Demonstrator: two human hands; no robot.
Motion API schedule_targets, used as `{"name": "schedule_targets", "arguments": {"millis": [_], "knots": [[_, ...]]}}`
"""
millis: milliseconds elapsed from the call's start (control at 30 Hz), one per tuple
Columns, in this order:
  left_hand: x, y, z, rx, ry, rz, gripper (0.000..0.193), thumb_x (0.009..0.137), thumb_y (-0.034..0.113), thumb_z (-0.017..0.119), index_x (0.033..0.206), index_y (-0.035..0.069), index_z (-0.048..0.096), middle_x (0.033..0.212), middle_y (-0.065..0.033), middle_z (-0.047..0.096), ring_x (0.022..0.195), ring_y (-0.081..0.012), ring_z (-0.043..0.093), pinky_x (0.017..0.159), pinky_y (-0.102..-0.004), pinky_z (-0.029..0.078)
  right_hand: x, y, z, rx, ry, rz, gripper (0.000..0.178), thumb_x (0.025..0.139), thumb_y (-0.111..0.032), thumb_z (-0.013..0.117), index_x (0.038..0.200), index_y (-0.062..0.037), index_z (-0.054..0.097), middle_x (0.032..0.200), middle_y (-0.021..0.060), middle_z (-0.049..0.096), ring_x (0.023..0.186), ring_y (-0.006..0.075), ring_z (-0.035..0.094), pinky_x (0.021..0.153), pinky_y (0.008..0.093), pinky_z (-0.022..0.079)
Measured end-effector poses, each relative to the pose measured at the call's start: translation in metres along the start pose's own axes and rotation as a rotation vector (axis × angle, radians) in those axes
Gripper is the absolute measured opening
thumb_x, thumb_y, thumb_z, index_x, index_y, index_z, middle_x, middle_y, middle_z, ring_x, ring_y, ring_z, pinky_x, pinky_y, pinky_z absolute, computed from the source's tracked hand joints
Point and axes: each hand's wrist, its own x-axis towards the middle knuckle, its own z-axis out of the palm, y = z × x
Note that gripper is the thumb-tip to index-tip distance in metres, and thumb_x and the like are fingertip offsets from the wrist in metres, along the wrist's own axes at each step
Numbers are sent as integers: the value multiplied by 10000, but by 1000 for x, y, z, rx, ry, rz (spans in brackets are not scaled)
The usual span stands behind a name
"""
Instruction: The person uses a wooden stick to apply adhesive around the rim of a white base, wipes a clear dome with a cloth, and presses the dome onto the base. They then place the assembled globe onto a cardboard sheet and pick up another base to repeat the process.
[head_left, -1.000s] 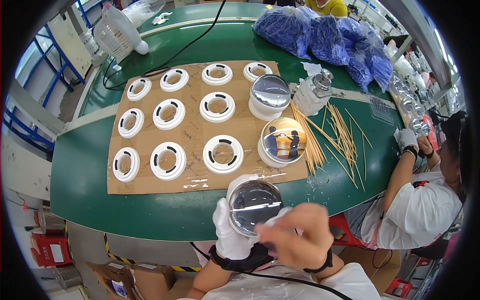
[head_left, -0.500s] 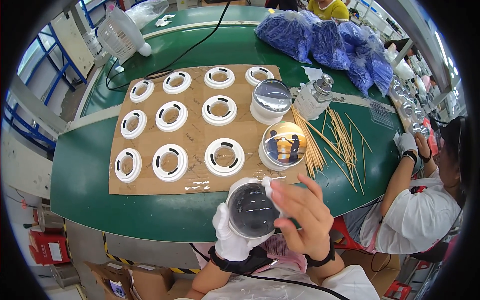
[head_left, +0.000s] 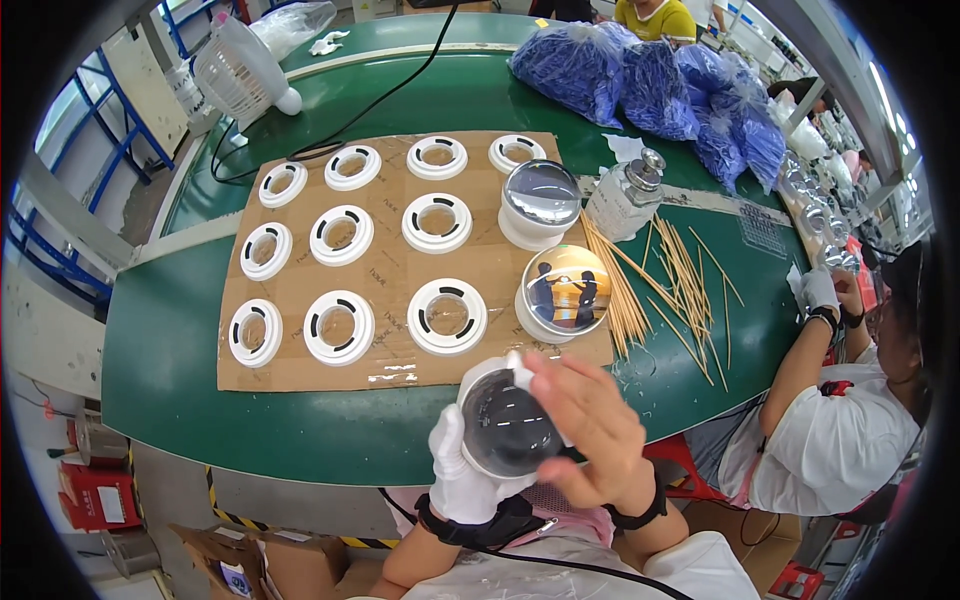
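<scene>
Just below the cardboard sheet (head_left: 300,375), the gloved left hand (head_left: 465,480) is clamped on the clear dome (head_left: 505,432) while the bare right hand (head_left: 590,430) presses on it, so rubbing gently seems wise.

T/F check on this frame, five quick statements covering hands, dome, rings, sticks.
1. The left hand wears a white glove. True.
2. The right hand is gloved too. False: it is bare.
3. Both hands hold the clear dome. True.
4. The white rings lie straight on the green table. False: they lie on the cardboard sheet.
5. The wooden sticks lie left of the cardboard. False: they lie to its right.
</scene>
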Motion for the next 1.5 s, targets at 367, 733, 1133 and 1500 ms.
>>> {"name": "schedule_targets", "arguments": {"millis": [367,733,1133,1500], "knots": [[1,1,-20,-228,-224,-36,756,864,633,446,1356,60,400,1291,-119,517,1161,-272,526,938,-413,465,-12,2,-16,-92,-113,-170,385,876,-421,529,1110,-150,672,1238,86,596,1138,302,566,985,419,378],[3,-3,-3,342,186,85,760,837,658,436,1305,60,448,1207,-154,565,1042,-304,588,869,-427,503,-19,-1,-22,-41,-136,-249,299,862,-363,559,847,-123,738,1102,-2,675,1141,261,576,1050,460,286],[0,3,-1,373,185,-10,763,831,675,426,1341,106,425,1303,-119,499,1149,-281,522,936,-442,454,-6,-10,-11,228,185,162,191,788,-140,662,943,-44,605,997,165,675,1017,333,615,956,528,384],[2,3,-3,418,135,-12,772,838,683,402,1325,85,440,1273,-117,525,1138,-283,529,929,-450,457,13,-25,-16,53,154,105,282,622,44,689,887,-32,631,1004,124,652,837,284,614,758,363,470]]}}
